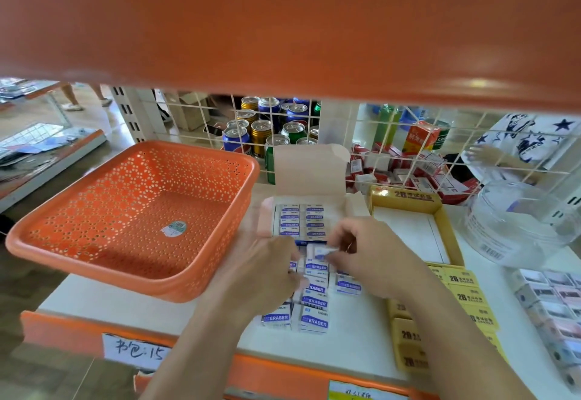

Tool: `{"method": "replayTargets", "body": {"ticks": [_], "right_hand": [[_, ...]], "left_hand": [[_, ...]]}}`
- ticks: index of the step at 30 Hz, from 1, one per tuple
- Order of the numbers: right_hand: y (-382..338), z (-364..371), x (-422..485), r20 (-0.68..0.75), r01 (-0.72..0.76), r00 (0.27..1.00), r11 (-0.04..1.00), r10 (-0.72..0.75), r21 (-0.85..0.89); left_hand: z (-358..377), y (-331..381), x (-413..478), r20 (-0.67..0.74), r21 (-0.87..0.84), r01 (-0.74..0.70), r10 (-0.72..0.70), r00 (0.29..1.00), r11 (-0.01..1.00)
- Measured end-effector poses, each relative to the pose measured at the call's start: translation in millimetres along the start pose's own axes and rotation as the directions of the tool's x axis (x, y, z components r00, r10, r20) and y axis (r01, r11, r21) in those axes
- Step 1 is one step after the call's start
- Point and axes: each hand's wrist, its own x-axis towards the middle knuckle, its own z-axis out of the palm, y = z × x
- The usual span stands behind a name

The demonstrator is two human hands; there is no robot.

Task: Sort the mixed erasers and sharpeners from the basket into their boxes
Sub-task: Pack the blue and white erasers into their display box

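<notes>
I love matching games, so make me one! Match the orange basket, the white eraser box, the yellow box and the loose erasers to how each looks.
1 orange basket
2 white eraser box
3 yellow box
4 loose erasers

A on the white shelf, outside any box
B holds only a sticker
C lid up, rows of erasers inside
D open, only its white bottom showing

Pairs: 1-B, 2-C, 3-D, 4-A
</notes>
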Motion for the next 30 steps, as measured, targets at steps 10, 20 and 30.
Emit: {"method": "replayTargets", "body": {"ticks": [10,20,30], "right_hand": [[0,-3,38,-0.145,-0.031,0.989,0.999,0.025,-0.032],[8,5,72,-0.155,-0.053,0.987,0.99,0.033,-0.127],[12,13,92,-0.161,-0.073,0.986,0.982,0.045,-0.175]], "left_hand": [[5,1,9,-0.084,0.122,-0.065,0.076,0.994,0.99],[-10,8,13,-0.005,-0.09,-0.035,0.035,0.999,0.995],[-22,11,87,-0.234,0.108,0.221,-0.192,0.953,0.969]]}}
